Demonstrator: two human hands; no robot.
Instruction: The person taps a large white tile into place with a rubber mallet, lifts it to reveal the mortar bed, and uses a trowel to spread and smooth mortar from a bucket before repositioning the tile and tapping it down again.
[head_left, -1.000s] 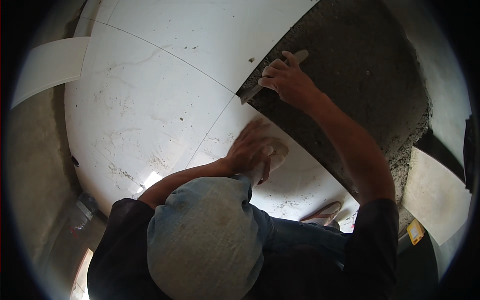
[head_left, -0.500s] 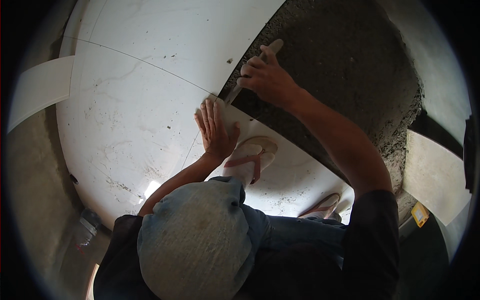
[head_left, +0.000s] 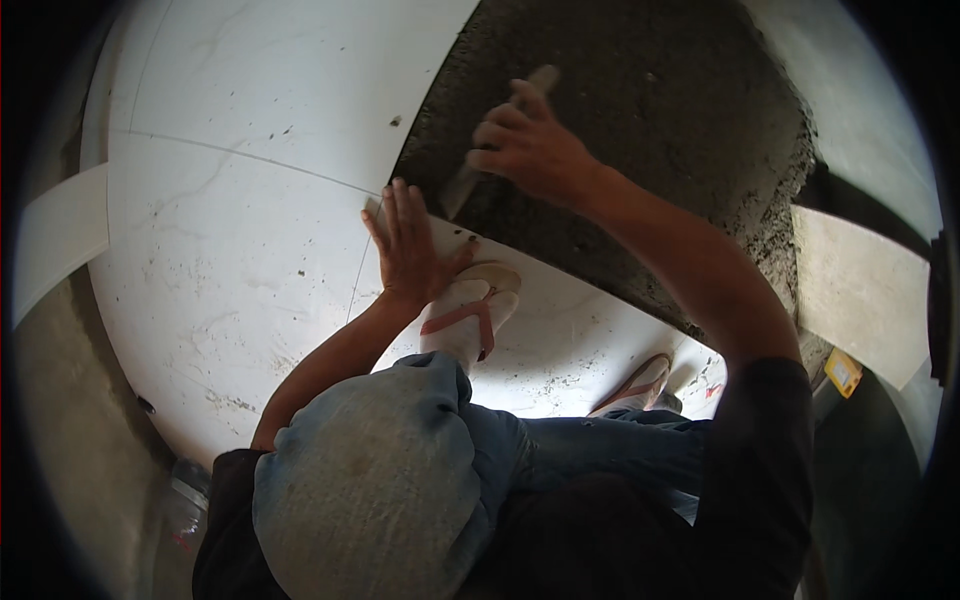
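Note:
My right hand (head_left: pixel 535 150) is closed around a narrow flat strip (head_left: pixel 462 188), held slantwise over the dark mortar bed (head_left: pixel 670 150). Its near end reaches the edge of the white floor tiles (head_left: pixel 240 250); whether it touches the mortar is hard to tell. My left hand (head_left: pixel 407 258) lies flat on the tiles with fingers spread, by the corner where the tile joint meets the mortar. Nothing is in it. The strip's middle is hidden by my right hand.
My sandalled foot (head_left: pixel 465 315) rests on the tiles beside my left hand. A pale loose board (head_left: pixel 855 290) stands at the right, near a small yellow object (head_left: pixel 843 372). Another white panel (head_left: pixel 60 235) is at the far left. Crumbs of mortar dot the tiles.
The view has shifted, so the tiles appear farther left. The near end of the strip has moved off the tile corner to the right along the edge. My left hand stays flat.

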